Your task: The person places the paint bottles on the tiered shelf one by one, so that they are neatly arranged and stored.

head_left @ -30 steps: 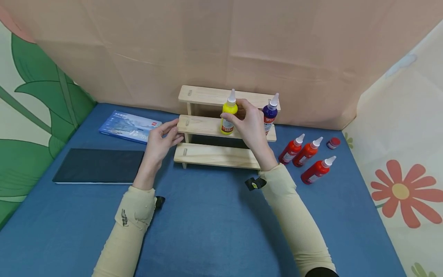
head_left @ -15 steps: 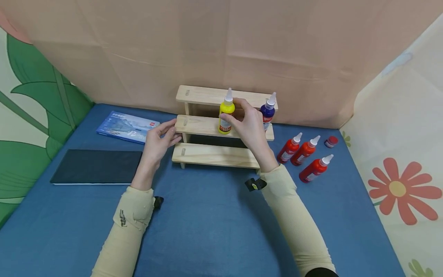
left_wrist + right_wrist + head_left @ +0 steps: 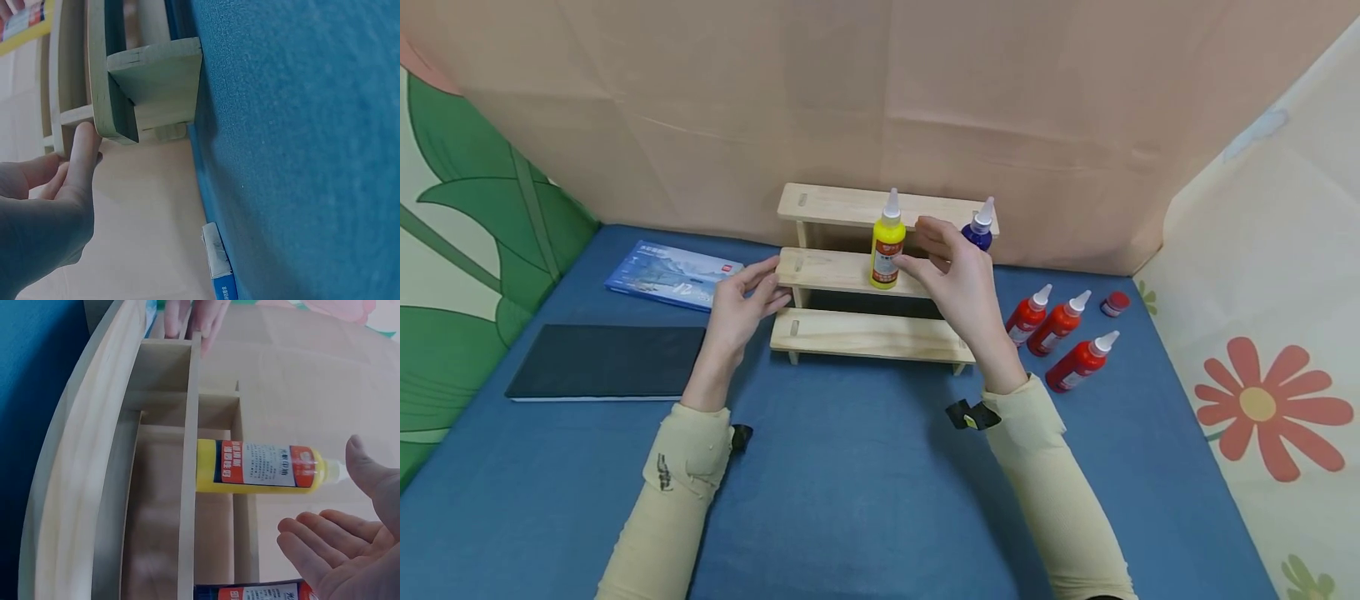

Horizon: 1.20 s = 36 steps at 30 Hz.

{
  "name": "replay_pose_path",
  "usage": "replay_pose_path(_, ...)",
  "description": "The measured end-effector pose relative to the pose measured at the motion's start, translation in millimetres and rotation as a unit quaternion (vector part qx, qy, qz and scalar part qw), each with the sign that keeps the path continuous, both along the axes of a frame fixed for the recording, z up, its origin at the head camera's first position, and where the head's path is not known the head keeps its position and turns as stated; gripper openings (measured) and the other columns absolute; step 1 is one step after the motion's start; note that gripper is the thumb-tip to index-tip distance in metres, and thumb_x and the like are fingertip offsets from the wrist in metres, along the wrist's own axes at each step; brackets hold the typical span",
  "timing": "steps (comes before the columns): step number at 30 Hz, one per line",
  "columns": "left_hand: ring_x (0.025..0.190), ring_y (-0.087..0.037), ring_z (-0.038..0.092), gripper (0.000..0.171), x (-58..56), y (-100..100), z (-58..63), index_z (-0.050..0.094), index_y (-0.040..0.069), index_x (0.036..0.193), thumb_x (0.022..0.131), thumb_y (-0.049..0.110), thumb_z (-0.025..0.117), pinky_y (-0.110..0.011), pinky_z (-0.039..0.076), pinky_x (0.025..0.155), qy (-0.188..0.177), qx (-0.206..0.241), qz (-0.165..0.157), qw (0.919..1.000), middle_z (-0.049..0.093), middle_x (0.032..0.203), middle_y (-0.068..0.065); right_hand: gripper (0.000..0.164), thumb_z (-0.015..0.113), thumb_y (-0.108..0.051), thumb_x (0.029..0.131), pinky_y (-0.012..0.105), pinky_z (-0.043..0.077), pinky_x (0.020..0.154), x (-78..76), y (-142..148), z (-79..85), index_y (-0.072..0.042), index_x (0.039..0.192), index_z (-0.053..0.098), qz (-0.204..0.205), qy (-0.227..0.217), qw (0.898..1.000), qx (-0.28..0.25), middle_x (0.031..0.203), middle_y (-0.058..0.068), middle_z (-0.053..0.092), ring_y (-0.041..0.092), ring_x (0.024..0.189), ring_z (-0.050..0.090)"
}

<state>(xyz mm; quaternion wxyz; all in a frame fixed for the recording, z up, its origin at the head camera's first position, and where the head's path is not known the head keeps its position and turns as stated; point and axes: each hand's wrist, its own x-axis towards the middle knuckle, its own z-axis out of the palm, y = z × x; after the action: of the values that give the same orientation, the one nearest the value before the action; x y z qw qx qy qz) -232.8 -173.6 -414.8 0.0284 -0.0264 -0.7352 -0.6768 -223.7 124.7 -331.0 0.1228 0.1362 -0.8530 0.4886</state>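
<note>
A three-tier wooden display rack [image 3: 865, 333] stands at the back of the table. On its middle tier, a yellow paint bottle [image 3: 886, 252] with a white pointed nozzle stands upright. My right hand [image 3: 964, 287] is just right of that bottle; the right wrist view shows its fingers [image 3: 319, 540] spread apart from the bottle, holding nothing. Farther right on the same tier, a dark blue paint bottle [image 3: 978, 237] is partly hidden behind this hand. My left hand [image 3: 739, 307] holds the left end of the middle tier, thumb and fingers on either side of the board.
Right of the rack are several red items: upright red paint bottles [image 3: 1053, 331], one nearer red bottle [image 3: 1078, 367], and a small red-lidded jar [image 3: 1115, 303]. A blue picture box [image 3: 672, 273] and a dark flat notebook [image 3: 608, 362] lie at left. A paper-covered wall rises behind.
My right hand has let go of the yellow bottle and drawn slightly right, leaving it standing on the middle tier. The left hand stays at the rack's end.
</note>
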Motion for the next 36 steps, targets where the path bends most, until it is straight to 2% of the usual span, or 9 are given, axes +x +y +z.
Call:
replay_pose_path(3,0.124,-0.036,0.068,0.044,-0.6,0.3,-0.5,0.048,-0.005,0.157,0.115,0.007,0.049,-0.027,0.06,0.099,0.002,0.0,-0.001,1.0,0.057,0.146,-0.031,0.061,0.084,-0.022,0.097,0.041,0.056,0.111,7.8,5.1,0.7,-0.002,0.149,0.059,-0.001,0.004,1.0,0.0,0.149,0.013,0.063,0.025,0.134,0.064)
replay_pose_path(10,0.127,-0.044,0.064,0.043,-0.7,2.4,-1.5,0.048,-0.006,0.157,0.115,0.007,0.048,-0.027,0.06,0.098,0.005,0.007,-0.001,1.0,0.056,0.146,-0.032,0.058,0.085,-0.017,0.095,0.042,0.059,0.107,26.5,20.5,2.0,-0.004,0.147,0.062,-0.014,0.02,1.0,0.001,0.145,0.01,0.067,0.024,0.13,0.067)
replay_pose_path(15,0.128,-0.045,0.063,0.044,0.4,3.4,-1.3,0.048,-0.006,0.157,0.115,0.007,0.048,-0.027,0.06,0.099,0.004,0.008,-0.003,1.0,0.055,0.146,-0.032,0.059,0.086,-0.014,0.095,0.043,0.059,0.106,37.5,31.9,0.7,-0.004,0.148,0.062,-0.021,0.024,0.999,0.0,0.144,0.01,0.068,0.024,0.128,0.068)
replay_pose_path(22,0.128,-0.045,0.063,0.044,1.4,2.4,0.5,0.048,-0.004,0.158,0.116,0.01,0.049,-0.027,0.059,0.101,0.001,0.003,-0.004,1.0,0.055,0.146,-0.031,0.059,0.087,-0.014,0.094,0.045,0.057,0.109,46.6,44.4,-0.6,-0.004,0.147,0.063,-0.024,0.032,0.999,-0.004,0.143,0.01,0.068,0.025,0.127,0.068)
replay_pose_path(28,0.127,-0.045,0.063,0.045,1.2,0.2,-0.2,0.047,-0.004,0.158,0.116,0.011,0.049,-0.026,0.059,0.1,0.007,-0.002,-0.002,1.0,0.055,0.147,-0.03,0.057,0.087,-0.017,0.094,0.045,0.056,0.111,52.5,53.1,-1.2,-0.006,0.146,0.065,-0.044,0.033,0.998,-0.003,0.142,0.008,0.068,0.023,0.127,0.067)
replay_pose_path(32,0.126,-0.043,0.064,0.045,0.9,0.7,-0.7,0.047,-0.004,0.158,0.116,0.01,0.048,-0.026,0.06,0.099,0.009,-0.003,-0.003,1.0,0.055,0.147,-0.03,0.057,0.087,-0.017,0.094,0.044,0.056,0.11,58.5,61.1,0.6,-0.006,0.146,0.065,-0.058,0.041,0.997,-0.004,0.141,0.009,0.069,0.025,0.126,0.068)
replay_pose_path(36,0.127,-0.045,0.064,0.045,0.1,1.7,-1.1,0.047,-0.005,0.158,0.116,0.01,0.048,-0.026,0.06,0.099,0.01,-0.004,-0.003,0.9999,0.054,0.146,-0.031,0.057,0.088,-0.015,0.093,0.036,0.057,0.108,64.4,70.7,2.6,-0.005,0.145,0.066,-0.072,0.051,0.996,-0.004,0.138,0.01,0.07,0.026,0.124,0.069)
